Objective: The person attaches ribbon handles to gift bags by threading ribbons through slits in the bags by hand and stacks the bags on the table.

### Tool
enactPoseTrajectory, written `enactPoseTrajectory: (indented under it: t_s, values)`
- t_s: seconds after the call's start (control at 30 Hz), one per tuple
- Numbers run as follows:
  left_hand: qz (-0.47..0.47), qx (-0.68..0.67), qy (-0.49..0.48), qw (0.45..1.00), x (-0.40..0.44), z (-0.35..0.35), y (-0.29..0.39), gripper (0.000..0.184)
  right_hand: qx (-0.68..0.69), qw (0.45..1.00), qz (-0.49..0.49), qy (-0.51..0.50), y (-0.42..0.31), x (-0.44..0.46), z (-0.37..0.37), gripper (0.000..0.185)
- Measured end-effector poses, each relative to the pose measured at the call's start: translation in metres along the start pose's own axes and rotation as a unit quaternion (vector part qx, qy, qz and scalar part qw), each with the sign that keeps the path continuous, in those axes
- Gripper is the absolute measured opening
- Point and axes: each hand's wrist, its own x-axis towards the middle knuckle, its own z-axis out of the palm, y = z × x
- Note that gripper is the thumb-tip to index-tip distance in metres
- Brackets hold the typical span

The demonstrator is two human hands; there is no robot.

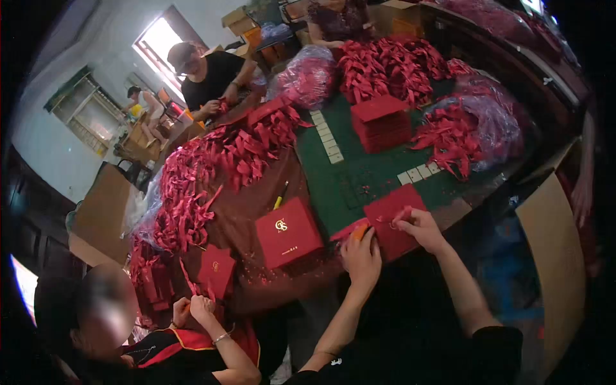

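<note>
My left hand (pixel 362 258) is closed around a small orange-and-black tool (pixel 361 232); its exact kind is hidden by the fingers. Under both hands, at the near edge of the table, lies a flat red card-like piece (pixel 396 200). My right hand (pixel 423 231) pinches a red ribbon (pixel 402 217) over this piece. A strip of red material (pixel 346 230) extends left from beside my left hand. To the left stands a stack of red pieces (pixel 289 234) with a gold emblem on top.
A yellow cutter-like tool (pixel 280 196) lies behind the emblem stack. Red ribbons (pixel 391 67) are heaped at the back, and a plastic bag (pixel 497 122) holds more. Another red stack (pixel 382 125) stands on the green mat (pixel 327 199). Co-workers handle ribbons at left and far left.
</note>
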Motion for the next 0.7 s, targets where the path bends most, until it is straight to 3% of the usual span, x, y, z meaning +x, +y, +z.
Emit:
enactPoseTrajectory:
  t_s: [0.07,0.3,0.43,0.7]
  values:
    - [-0.026,-0.04,-0.002,0.999,-0.002,0.002,-0.002,0.03,0.073,0.997,0.004,0.015,-0.002,-0.004,0.0,0.008]
    - [-0.078,-0.075,-0.024,0.994,0.0,0.002,-0.002,0.021,0.113,0.993,-0.019,0.003,0.008,-0.006,-0.001,0.012]
    - [-0.084,-0.118,-0.007,0.99,-0.002,0.004,-0.005,0.021,0.098,0.995,0.015,-0.017,0.002,-0.007,-0.006,0.014]
    - [-0.101,-0.088,-0.069,0.989,-0.002,0.0,-0.007,0.02,0.084,0.996,-0.01,-0.038,0.01,-0.009,-0.009,0.012]
